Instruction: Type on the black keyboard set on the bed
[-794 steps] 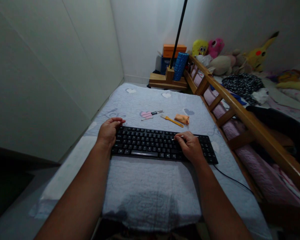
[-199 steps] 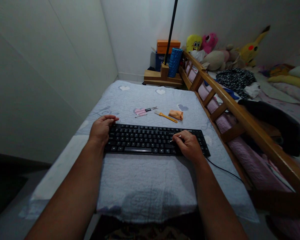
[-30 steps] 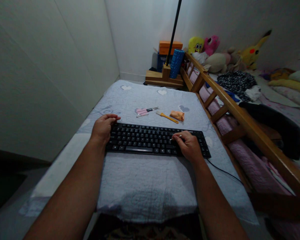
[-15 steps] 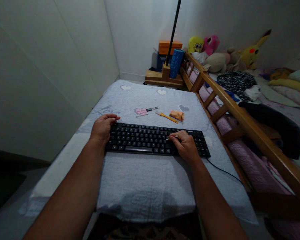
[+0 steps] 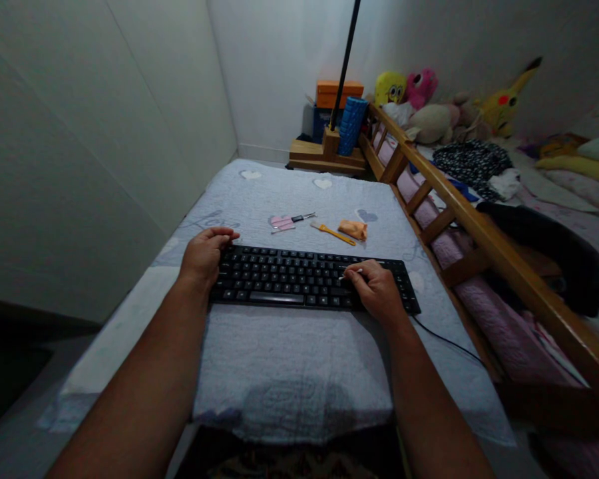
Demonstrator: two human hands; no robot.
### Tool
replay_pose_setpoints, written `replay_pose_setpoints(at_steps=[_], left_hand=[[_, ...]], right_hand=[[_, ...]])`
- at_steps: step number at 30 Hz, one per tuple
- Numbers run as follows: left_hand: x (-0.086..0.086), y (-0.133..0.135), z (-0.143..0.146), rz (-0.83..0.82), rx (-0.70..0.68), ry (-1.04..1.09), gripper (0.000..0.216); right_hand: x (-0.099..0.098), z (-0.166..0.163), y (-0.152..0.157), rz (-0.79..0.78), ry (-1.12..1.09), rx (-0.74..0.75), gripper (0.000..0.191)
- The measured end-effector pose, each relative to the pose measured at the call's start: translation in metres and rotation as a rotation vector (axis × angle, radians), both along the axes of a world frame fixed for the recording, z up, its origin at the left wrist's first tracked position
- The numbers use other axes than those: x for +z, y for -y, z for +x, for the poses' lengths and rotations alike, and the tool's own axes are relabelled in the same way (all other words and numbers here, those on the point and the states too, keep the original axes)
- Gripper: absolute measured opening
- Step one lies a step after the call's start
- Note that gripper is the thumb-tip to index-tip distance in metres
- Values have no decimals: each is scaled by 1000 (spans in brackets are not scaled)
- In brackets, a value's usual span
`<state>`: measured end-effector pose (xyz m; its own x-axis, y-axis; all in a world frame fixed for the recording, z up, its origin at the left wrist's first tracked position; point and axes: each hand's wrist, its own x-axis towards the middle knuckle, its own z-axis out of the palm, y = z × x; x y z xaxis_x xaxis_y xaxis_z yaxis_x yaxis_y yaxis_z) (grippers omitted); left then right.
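A black keyboard lies flat on the cloth-covered table. My left hand is closed around its left end, with the fingertips just above the back left corner. Between the thumb and fingers of my right hand is a thin white cotton swab, its lower tip down among the keys right of the middle. That hand hides part of the keys beneath it. Behind the keyboard lie a yellow-handled brush, a crumpled orange packet and a slim tool with a black grip and metal tip.
The keyboard's cable runs off to the right. A wooden bed rail borders the table's right side, with plush toys and bedding beyond. At the back stand a wooden base with a black pole and a blue roller.
My right hand has shifted slightly to the right over the keys with the cotton swab. My left hand and the keyboard have stayed in place.
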<state>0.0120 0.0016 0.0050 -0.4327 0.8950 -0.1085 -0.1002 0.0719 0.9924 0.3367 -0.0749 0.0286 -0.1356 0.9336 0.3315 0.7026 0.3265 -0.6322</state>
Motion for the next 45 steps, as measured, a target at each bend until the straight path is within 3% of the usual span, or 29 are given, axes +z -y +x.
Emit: replay_pose_setpoints(at_steps=[45], left_hand=[[-2,0,-1,13,2,12,14]], right_hand=[[2,-8,4,-44,-27,102,18]])
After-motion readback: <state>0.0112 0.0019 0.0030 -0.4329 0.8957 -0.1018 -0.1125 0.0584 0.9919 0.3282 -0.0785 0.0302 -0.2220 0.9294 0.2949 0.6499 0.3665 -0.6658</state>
